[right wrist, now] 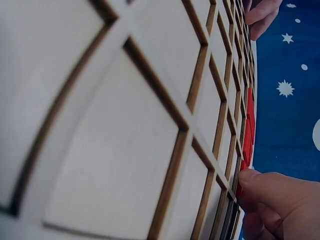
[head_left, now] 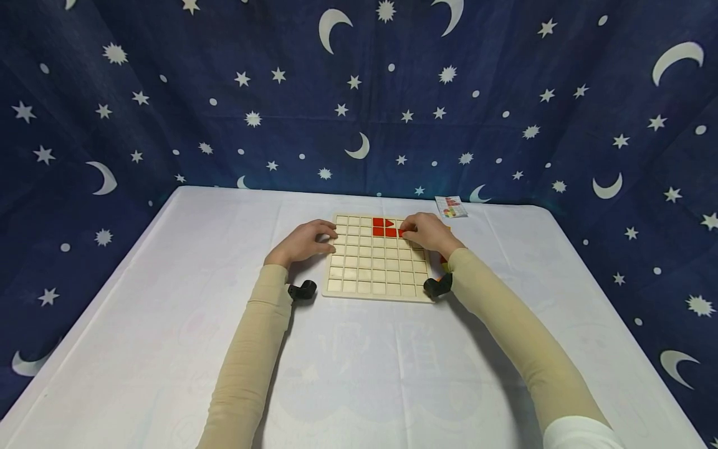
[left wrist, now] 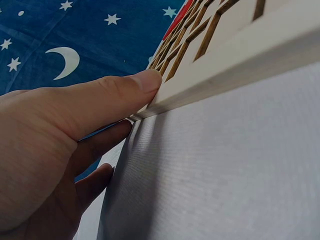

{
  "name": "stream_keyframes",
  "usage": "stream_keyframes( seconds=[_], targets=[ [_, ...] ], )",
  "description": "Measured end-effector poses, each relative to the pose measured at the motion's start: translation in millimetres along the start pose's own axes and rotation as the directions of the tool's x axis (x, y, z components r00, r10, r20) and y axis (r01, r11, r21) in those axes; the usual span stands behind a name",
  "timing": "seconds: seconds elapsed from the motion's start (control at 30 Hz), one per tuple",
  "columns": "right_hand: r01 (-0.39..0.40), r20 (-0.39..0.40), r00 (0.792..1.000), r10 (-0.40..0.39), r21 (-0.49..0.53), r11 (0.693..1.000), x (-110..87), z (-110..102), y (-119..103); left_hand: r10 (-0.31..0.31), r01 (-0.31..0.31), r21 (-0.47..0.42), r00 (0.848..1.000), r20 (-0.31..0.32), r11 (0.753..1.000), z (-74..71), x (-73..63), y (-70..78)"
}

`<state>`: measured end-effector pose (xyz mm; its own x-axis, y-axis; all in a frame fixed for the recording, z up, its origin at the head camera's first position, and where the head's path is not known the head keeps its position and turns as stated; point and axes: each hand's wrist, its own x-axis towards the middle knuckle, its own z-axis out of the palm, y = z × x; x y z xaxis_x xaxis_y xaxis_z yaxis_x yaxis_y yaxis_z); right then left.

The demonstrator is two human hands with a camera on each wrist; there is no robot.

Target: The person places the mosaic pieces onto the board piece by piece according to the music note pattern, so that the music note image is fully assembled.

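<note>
Touching L edge of wooden grid board w/ L hand, w/ thumb + fingers apart; pinching red pc in board's far-R part w/ R hand. Set on white surface, w/ wide room nearside & L. Counting 1 board, 1 card past far-R corner, approx. 5 visible red pcs incl. pinched.

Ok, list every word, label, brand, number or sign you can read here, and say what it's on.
None can be read.
Printed sheet at the table's back: coloured shapes; any text is too small.
White tablecloth: marks too faint to read.
Grid board and red pieces: no lettering visible.
Blue backdrop: moons, stars and dots only.
</note>
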<state>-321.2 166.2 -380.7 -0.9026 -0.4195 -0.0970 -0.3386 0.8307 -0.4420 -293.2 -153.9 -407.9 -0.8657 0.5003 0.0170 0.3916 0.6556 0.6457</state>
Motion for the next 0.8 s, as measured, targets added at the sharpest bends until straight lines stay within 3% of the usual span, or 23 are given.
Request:
stream_keyframes(
  seconds=[0.43,0.8],
  targets=[
    [-0.029,0.002,1.000,0.029,0.018,0.999,-2.0,-0.3,-3.0,-0.014,0.014,0.001,1.000,-0.002,1.000,1.1,0.7,1.1],
    [-0.090,-0.075,0.993,0.092,0.034,0.995,-23.3,-23.4,25.8,-0.007,0.007,0.008,1.000,-0.006,1.000,1.3,0.9,0.9]
  ],
)
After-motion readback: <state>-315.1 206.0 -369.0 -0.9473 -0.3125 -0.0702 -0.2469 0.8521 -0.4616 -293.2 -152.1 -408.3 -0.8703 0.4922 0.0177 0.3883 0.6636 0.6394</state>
